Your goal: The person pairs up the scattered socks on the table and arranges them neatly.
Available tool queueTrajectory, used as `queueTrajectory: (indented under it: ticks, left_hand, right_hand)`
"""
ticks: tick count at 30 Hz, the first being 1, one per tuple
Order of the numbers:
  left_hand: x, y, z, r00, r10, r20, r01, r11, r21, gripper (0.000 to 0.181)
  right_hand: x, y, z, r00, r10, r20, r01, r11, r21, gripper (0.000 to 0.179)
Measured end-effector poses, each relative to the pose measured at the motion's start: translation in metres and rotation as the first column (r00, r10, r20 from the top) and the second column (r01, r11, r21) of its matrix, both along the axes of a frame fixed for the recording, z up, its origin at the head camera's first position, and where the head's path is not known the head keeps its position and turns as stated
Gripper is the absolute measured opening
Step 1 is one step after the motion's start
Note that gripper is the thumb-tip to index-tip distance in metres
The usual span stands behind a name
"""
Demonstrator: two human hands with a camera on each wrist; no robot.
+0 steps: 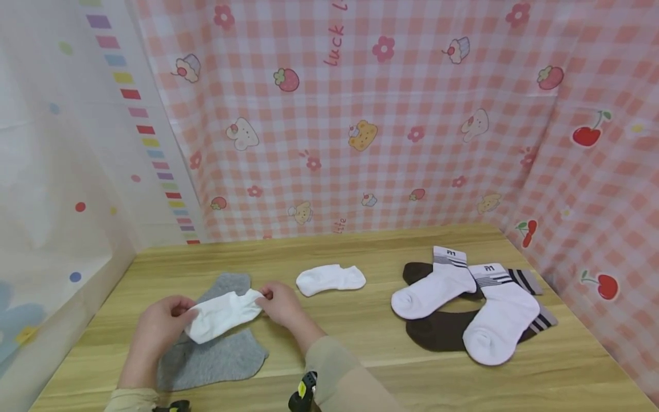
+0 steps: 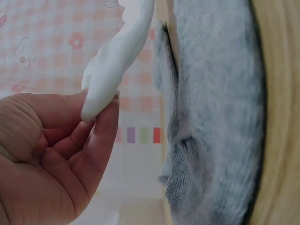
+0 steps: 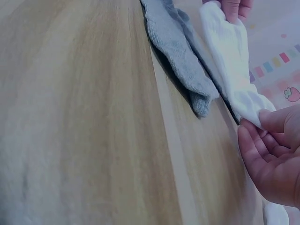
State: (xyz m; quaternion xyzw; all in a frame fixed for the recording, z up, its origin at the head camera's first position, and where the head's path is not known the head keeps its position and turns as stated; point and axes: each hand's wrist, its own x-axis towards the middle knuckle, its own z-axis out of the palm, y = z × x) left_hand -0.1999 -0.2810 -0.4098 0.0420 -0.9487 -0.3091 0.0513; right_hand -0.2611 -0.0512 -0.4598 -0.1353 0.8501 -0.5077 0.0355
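Note:
Between my two hands a short white ankle sock (image 1: 223, 315) is stretched out above the table. My left hand (image 1: 161, 325) pinches its toe end between thumb and fingers, as the left wrist view also shows. At the other end, my right hand (image 1: 282, 304) pinches the heel or cuff edge; the right wrist view shows that sock (image 3: 229, 61) held taut. Below it lie two grey socks, one nearer me (image 1: 216, 360) and one farther back (image 1: 231, 282), partly hidden by the white sock.
Another white ankle sock (image 1: 331, 279) lies flat at the table's middle back. On the right, two white striped socks (image 1: 435, 290) overlap dark brown socks (image 1: 437, 332) with grey striped cuffs. Printed curtains (image 1: 360, 114) stand behind and beside the wooden table (image 1: 370, 372).

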Motion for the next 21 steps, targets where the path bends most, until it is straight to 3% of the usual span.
queueTrajectory:
  ticks: [13, 21]
  left_hand:
    - [0.0018, 0.0062, 0.0075, 0.997, 0.078, 0.013, -0.079, 0.993, 0.085, 0.021]
    - [0.0022, 0.0099, 0.0099, 0.998, 0.053, -0.044, -0.05, 0.997, 0.066, 0.02]
  right_hand:
    - [0.0016, 0.0, 0.0037, 0.995, -0.047, 0.091, 0.064, 0.977, -0.205, 0.005]
    - [0.0033, 0.004, 0.0069, 0.994, -0.076, 0.075, 0.092, 0.963, -0.252, 0.004]
